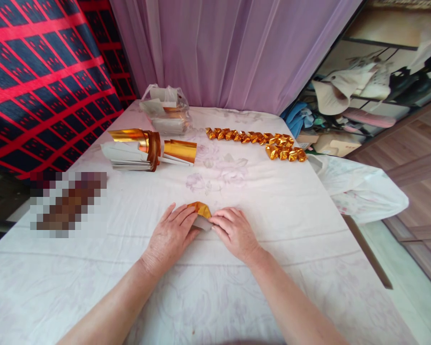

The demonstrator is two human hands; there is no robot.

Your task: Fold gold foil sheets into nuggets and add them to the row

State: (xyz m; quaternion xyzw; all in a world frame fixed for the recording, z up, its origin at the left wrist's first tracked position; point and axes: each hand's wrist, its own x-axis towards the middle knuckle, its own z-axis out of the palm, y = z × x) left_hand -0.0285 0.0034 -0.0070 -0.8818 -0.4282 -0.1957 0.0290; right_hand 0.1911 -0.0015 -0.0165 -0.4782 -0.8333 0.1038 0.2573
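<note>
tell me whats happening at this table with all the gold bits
A person presses a small piece of gold foil paper flat on the white tablecloth, with the left hand and right hand on either side of it. Farther back lies a row of finished gold folded pieces, a stack of unfolded gold sheets, and a plastic bag with more sheets.

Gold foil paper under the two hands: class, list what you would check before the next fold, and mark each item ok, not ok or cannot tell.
1. Gold foil paper lies flat on the table: ok.
2. Left hand pins its left edge: ok.
3. Right hand pins its right edge: ok.
4. Crease lines up: cannot tell, fingers hide it.
5. Stack of foil sheets within reach: ok.
6. Row of folded gold pieces lies apart from the hands: ok.
</note>
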